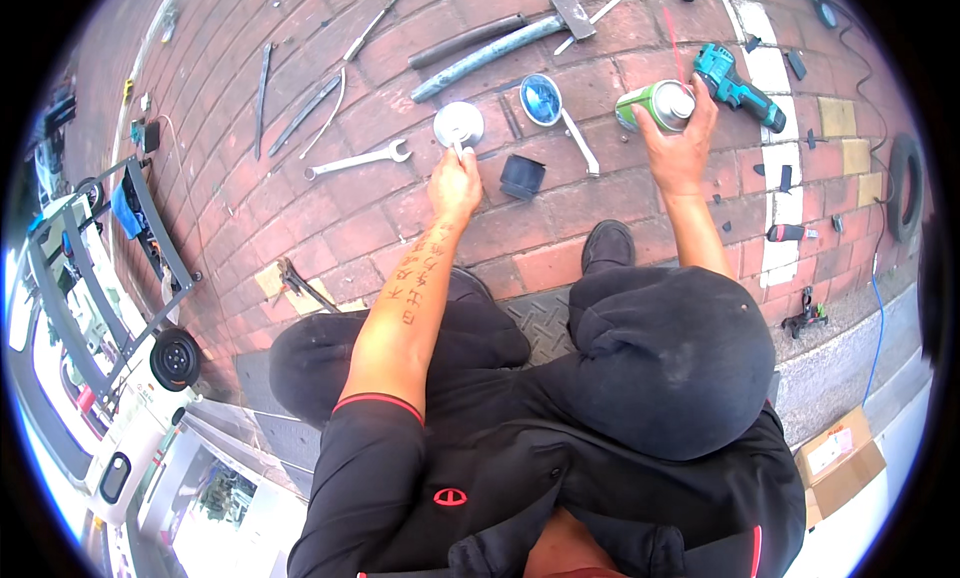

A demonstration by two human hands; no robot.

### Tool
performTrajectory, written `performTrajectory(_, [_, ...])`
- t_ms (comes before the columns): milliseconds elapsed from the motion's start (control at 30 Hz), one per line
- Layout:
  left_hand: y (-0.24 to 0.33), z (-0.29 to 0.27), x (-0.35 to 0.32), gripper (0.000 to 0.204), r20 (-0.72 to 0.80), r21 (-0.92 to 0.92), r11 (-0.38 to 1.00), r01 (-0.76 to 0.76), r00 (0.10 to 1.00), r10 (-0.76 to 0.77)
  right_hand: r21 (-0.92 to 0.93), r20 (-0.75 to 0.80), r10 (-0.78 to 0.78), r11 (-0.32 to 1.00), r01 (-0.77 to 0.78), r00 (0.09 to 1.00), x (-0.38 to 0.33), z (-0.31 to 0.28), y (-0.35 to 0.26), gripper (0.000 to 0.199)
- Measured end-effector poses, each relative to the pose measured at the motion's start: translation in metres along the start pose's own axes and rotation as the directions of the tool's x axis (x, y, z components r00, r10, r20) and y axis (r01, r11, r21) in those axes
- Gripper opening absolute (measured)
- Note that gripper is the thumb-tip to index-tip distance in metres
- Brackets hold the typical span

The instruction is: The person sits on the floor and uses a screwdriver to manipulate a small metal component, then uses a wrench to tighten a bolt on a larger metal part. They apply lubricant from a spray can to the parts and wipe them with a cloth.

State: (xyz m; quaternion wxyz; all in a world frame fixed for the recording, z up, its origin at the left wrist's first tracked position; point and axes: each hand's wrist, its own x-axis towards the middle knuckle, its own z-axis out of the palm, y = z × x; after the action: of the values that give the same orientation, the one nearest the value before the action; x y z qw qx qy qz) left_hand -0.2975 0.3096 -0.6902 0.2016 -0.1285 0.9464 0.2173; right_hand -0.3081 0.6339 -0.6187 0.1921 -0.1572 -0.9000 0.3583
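I squat on red brick paving. My left hand (454,183) reaches forward and pinches the edge of a small round silver dish (459,124) on the bricks. My right hand (680,148) grips a green spray can (655,105) lying tilted, its white cap toward me. A round blue-lined dish (541,99) with a white handle sits between the two hands, and a black cylindrical cup (522,176) stands just right of my left hand.
A silver spanner (358,161), long metal bars (300,113), a grey pipe (485,58) and a hammer (571,13) lie ahead. A teal power drill (735,81) lies right of the can. A wheeled trolley (150,268) is left, a cardboard box (838,458) lower right.
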Motion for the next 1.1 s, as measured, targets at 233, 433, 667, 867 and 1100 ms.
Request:
performTrajectory(233, [0.053, -0.026, -0.017, 0.036, -0.198, 0.053, 0.999, 0.007, 0.98, 0.004, 0.008, -0.015, -0.008, 1.0, 0.009, 1.0, 0.001, -0.001, 0.001, 0.088])
performTrajectory(433, [0.154, 0.018, -0.044, 0.044, 0.291, -0.114, 0.99, 0.085, 0.956, -0.048, 0.021, -0.012, -0.031, 0.999, 0.031, 0.999, -0.003, -0.002, 0.001, 0.088])
performTrajectory(667, [0.164, 0.056, -0.031, 0.045, 0.322, -0.06, 0.984, 0.166, 0.937, -0.139, 0.095, 0.03, -0.09, 0.992, 0.087, 0.995, -0.016, -0.011, -0.017, 0.087])
performTrajectory(867, [0.122, 0.068, -0.039, 0.027, 0.303, -0.703, 0.686, 0.189, 0.952, 0.049, 0.19, 0.226, -0.147, 0.976, 0.104, 0.963, -0.029, -0.039, -0.029, 0.089])
performTrajectory(1100, [0.08, 0.072, -0.036, 0.027, 0.384, -0.829, 0.468, 0.306, 0.92, 0.078, 0.184, 0.474, -0.124, 0.982, 0.04, 0.872, -0.036, -0.052, -0.024, 0.079])
